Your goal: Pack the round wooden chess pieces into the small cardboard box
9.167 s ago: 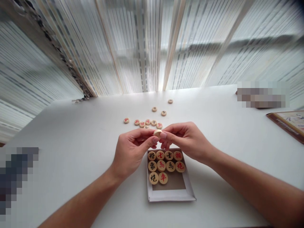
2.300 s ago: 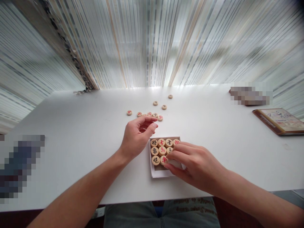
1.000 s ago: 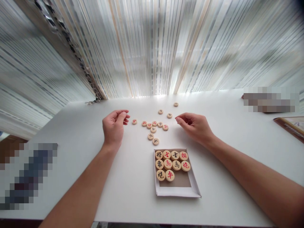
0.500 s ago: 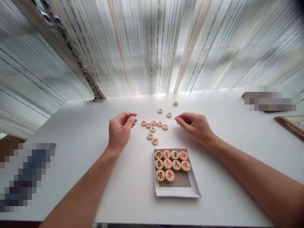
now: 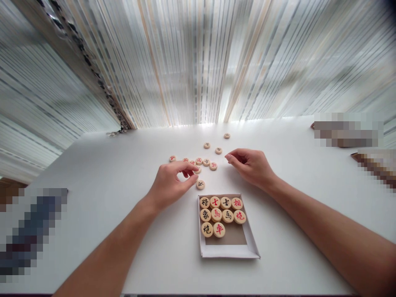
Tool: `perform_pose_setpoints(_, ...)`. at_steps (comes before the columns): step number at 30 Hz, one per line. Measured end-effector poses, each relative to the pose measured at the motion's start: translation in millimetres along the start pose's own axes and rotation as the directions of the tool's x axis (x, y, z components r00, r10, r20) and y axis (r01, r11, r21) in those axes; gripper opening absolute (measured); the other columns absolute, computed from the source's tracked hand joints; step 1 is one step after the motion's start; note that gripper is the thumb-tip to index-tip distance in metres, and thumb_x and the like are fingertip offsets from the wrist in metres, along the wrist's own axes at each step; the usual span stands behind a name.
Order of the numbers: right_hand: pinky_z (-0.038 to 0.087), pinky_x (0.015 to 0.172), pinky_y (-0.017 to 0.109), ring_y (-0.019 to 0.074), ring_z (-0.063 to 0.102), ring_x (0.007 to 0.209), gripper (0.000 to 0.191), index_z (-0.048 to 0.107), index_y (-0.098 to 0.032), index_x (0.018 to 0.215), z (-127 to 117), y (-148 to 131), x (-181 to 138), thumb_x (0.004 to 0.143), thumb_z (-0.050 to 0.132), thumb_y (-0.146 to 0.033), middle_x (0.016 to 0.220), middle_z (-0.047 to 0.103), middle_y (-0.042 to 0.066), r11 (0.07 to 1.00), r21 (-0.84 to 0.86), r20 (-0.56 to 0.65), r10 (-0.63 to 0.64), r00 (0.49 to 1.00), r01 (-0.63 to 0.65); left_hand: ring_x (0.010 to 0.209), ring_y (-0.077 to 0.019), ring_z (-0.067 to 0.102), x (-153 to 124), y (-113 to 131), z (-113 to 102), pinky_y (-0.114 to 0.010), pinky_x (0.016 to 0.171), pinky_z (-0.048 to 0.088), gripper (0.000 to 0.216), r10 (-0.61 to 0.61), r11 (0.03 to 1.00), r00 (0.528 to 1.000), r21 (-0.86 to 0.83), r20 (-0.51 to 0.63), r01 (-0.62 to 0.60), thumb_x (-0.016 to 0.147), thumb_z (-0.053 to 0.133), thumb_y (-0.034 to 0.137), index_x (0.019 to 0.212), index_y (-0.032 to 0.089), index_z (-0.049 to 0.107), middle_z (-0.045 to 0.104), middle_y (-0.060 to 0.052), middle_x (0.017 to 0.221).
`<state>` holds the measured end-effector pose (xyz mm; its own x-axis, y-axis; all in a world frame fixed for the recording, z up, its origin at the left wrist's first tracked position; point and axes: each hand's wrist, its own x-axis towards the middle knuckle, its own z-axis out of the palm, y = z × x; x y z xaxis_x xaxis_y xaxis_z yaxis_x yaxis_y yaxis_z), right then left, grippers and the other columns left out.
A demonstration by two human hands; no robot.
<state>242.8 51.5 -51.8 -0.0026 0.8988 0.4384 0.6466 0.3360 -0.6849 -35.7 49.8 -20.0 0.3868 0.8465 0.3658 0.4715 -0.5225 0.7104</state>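
Observation:
My left hand (image 5: 171,181) reaches over the near left of a loose group of xiangqi pieces, thumb and forefinger apart. Its fingers partly cover a piece (image 5: 198,170) and hide whatever lies under them. Just right of the thumb tip is a black-marked piece (image 5: 200,185). Behind this hand, a red-marked piece (image 5: 172,158) lies on the table. My right hand (image 5: 249,165) rests on the right with curled fingers, thumb against forefinger, and nothing visible in it. Nearest to it are a red-marked piece (image 5: 213,166) and a black-marked piece (image 5: 218,151).
A shallow open box (image 5: 227,251) in front holds several pieces in rows; its brown bottom shows at the near right. More pieces lie farther back, such as one (image 5: 227,135) near the striped curtain (image 5: 185,62). Blurred-out items lie at both table sides.
My left hand has moved right and nearer, over the pieces, and its fingers have spread. A red-marked piece now shows where this hand was. My right hand has stayed put.

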Motion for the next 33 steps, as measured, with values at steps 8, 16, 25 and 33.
perform_pose_setpoints(8,0.041,0.056,0.030,0.0167,0.057,0.058,0.032,0.079,-0.018,0.081,0.4,0.4,-0.1,0.096,0.065,-0.042,0.068,0.074,0.005,1.000,-0.002,0.014,-0.003,1.000,0.003,0.106,-0.0283,0.074,2.1,-6.3,-2.5,-0.046,0.098,0.056,0.016,0.224,0.973,0.942,-0.002,0.249,-0.231,0.094,0.077,0.022,0.107,0.024,0.085,0.084,-0.010,0.105)
perform_pose_setpoints(16,0.042,0.057,0.030,0.0171,0.058,0.058,0.032,0.079,-0.018,0.082,1.0,1.1,-0.5,0.097,0.065,-0.042,0.069,0.076,0.005,1.000,-0.007,0.021,-0.008,1.000,0.008,0.105,-0.0280,0.070,1.7,-16.3,-1.0,-0.053,0.110,0.046,0.030,0.242,0.966,0.896,-0.001,0.372,-0.260,0.099,0.069,0.017,0.124,0.027,0.081,0.084,-0.008,0.110)
perform_pose_setpoints(25,0.042,0.057,0.030,0.0164,0.058,0.058,0.030,0.079,-0.018,0.082,1.4,1.5,-0.9,0.097,0.065,-0.039,0.068,0.075,0.004,1.000,-0.023,0.024,-0.015,1.000,0.015,0.107,-0.0290,0.062,0.5,-15.9,-1.9,-0.046,0.101,0.049,0.037,0.213,0.970,0.899,0.025,0.382,-0.241,0.099,0.070,0.019,0.135,0.024,0.076,0.082,-0.009,0.112)
perform_pose_setpoints(33,0.055,0.068,0.034,0.0206,0.067,0.071,0.027,0.081,-0.016,0.105,-0.6,5.2,2.7,0.098,0.063,-0.034,0.092,0.079,0.010,0.993,-0.103,-0.024,-0.063,0.998,0.060,0.109,-0.0285,0.065,-0.4,-15.4,-0.8,-0.046,0.103,0.050,0.040,0.218,0.971,0.911,0.016,0.350,-0.239,0.097,0.072,0.017,0.136,0.025,0.076,0.083,-0.009,0.115)
